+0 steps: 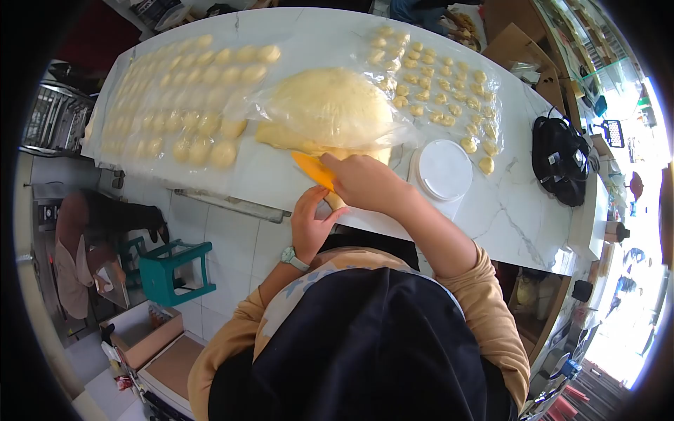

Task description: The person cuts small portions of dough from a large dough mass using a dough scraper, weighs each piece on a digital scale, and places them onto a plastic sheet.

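Dough mass [330, 105] lies at mid-table, partly covered by clear film [404, 133]. At left, rows of dough balls [224, 154] rest under plastic. At the near edge, the left hand [309, 223] has its fingers closed around a dough strip [334, 201]. The right hand [361, 181] grasps an orange scraper [312, 170] at the mass's near side. Farther right stand a white tub [445, 170], small dough pieces [444, 85] and a black bag [559, 160].
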`<act>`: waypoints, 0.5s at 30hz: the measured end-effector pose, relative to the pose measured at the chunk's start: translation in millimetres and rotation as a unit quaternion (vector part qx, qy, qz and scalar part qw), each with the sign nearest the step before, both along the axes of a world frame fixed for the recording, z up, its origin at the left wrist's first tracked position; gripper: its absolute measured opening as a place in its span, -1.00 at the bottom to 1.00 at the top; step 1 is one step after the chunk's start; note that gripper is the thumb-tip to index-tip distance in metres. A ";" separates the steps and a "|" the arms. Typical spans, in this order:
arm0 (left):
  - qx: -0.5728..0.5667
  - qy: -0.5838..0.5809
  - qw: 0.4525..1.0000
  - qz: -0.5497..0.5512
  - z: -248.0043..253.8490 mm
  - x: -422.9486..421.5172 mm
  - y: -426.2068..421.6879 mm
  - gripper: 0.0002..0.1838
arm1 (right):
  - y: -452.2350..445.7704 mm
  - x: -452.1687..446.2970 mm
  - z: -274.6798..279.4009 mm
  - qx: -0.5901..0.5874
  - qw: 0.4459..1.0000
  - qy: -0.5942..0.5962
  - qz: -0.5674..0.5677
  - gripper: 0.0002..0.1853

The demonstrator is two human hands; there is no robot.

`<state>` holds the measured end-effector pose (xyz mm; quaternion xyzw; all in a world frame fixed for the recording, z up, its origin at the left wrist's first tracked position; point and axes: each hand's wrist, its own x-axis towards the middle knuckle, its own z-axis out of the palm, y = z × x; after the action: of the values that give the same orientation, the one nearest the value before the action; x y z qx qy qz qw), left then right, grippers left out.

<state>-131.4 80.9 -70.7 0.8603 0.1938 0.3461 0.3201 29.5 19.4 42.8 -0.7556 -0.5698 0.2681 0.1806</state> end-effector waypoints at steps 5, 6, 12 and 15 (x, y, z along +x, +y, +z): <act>-0.048 0.060 0.997 -0.017 3.4 -10.6 -0.5 -0.55 | -3.5 -31.9 -12.6 -0.026 1.000 -0.009 0.002 -0.71; -0.055 0.068 0.996 -0.016 6.9 -7.7 1.4 -0.56 | -10.0 -36.4 -14.0 -0.028 0.999 -0.001 -0.015 -0.70; -0.174 0.048 0.977 -0.116 14.1 -4.6 -13.1 -0.74 | -86.4 -52.9 -108.2 0.309 0.945 -0.020 -0.103 -0.70; -0.170 0.013 0.967 -0.188 25.4 13.2 -19.0 -0.81 | -111.6 -53.8 -90.5 0.335 0.890 0.054 -0.306 -0.81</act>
<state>-118.2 61.9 -45.4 0.8185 0.0890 0.2306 0.5185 -24.3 -92.2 -47.7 -0.7715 -0.3559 0.0332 0.5264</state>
